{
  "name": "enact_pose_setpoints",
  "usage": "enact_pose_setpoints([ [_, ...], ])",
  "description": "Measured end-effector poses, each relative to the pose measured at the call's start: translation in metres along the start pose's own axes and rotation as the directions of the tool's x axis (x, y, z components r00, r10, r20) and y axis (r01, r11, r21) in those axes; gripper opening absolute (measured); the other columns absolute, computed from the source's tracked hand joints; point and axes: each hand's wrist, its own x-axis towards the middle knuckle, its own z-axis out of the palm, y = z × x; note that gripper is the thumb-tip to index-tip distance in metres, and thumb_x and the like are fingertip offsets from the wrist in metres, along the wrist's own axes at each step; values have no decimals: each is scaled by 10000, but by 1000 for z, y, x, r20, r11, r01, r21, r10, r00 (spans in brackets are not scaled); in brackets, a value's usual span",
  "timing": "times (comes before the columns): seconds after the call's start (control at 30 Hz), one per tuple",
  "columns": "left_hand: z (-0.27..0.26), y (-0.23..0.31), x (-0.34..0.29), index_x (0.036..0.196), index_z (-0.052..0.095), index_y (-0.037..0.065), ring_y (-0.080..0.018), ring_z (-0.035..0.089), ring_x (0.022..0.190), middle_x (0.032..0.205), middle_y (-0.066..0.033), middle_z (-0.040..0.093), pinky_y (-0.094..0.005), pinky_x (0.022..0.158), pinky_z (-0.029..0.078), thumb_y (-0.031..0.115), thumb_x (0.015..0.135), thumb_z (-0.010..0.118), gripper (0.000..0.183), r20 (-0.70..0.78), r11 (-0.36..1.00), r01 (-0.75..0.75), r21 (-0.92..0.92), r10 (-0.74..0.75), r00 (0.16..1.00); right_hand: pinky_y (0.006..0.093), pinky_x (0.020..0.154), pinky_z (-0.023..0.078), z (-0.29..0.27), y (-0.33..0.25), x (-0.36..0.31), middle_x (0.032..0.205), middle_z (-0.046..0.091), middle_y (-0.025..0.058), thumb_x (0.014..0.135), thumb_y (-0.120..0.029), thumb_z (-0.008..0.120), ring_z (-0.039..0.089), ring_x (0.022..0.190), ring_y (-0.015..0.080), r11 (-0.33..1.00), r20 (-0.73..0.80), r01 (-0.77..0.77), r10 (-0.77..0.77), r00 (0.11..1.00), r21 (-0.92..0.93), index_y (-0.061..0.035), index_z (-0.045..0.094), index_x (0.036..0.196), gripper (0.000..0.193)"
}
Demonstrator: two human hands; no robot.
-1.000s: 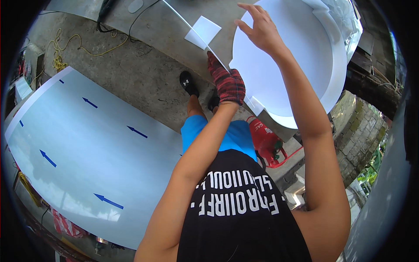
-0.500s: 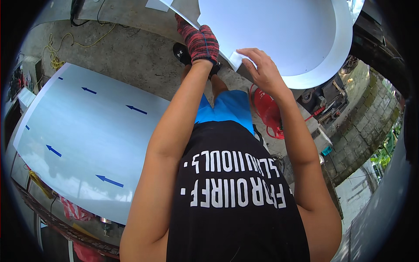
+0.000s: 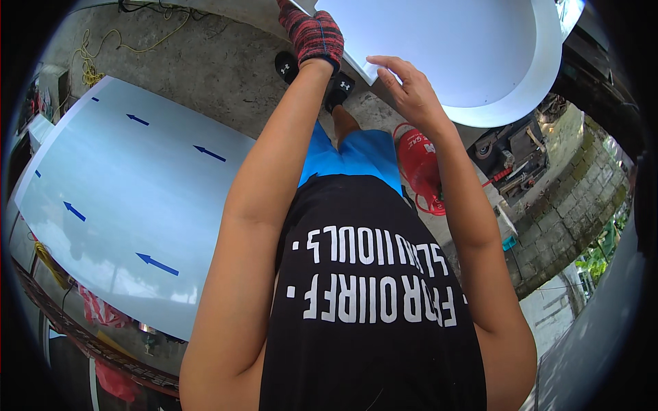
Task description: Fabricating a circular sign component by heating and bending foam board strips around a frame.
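Observation:
At the top of the view lies a large white panel (image 3: 439, 48) with a broad curved rim on its right side and a straight lower-left edge. My left hand (image 3: 314, 34), in a red and black knit glove, is closed around that straight edge; its fingertips are partly cut off by the frame. My bare right hand (image 3: 411, 85) is at the panel's lower corner. Its index fingertip rests on or just beside the small white flap there, thumb held apart from the finger. Whether the two touch the flap firmly is hard to see.
To my left is a glossy pale panel (image 3: 130, 198) marked with several blue arrows. A red round container (image 3: 419, 164) stands right of my legs, near a tray of tools (image 3: 514, 157). Yellow cord (image 3: 89, 65) lies on the concrete floor, and a block wall (image 3: 569, 198) curves at right.
The whole scene has shifted slightly upward in the view, and more of my second shoe shows. Both hands keep their places on the white panel, the right still at its corner.

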Motion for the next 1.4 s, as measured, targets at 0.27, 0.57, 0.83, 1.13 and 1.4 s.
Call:
enact_pose_setpoints([
  [0.27,-7,2,3,1548,232,10,-420,532,1257,1413,-311,425,-463,1099,412,118,886,555,745,61,994,77,-76,-72,996,423,968,492,0,-5,13,1158,695,145,1057,-373,523,596,1133,317,999,83,-4,8,997,-44,-156,691,1282,354],
  [0.57,-7,-32,15,1532,256,31,-403,607,1153,1337,-292,497,-471,1029,472,120,887,558,717,-17,996,-91,23,92,996,408,944,500,8,-11,16,1103,690,134,1016,-460,589,597,1078,288,997,94,4,3,996,-71,-211,709,1282,383],
  [0.83,-3,-24,21,1307,481,-6,-334,684,933,1133,-248,630,-439,862,550,205,838,683,553,115,991,130,-15,-127,985,409,954,498,7,1,14,1119,699,146,1013,-417,606,607,1104,308,994,67,20,-13,998,-109,-193,716,1268,357],
  [1.13,6,-67,22,957,699,33,-278,698,767,815,-131,715,-472,570,501,132,884,580,171,524,27,-590,807,427,737,423,957,509,8,-5,14,1125,716,153,1019,-405,595,620,1128,320,993,85,34,-24,996,-115,-171,725,1255,356],
  [1.4,10,-61,29,988,730,49,-266,719,809,922,-109,744,-476,665,518,138,918,560,204,617,9,-622,783,114,778,409,951,521,5,-4,14,1197,711,148,1041,-366,563,644,1129,312,997,122,24,-14,992,-79,-184,715,1282,338],
])
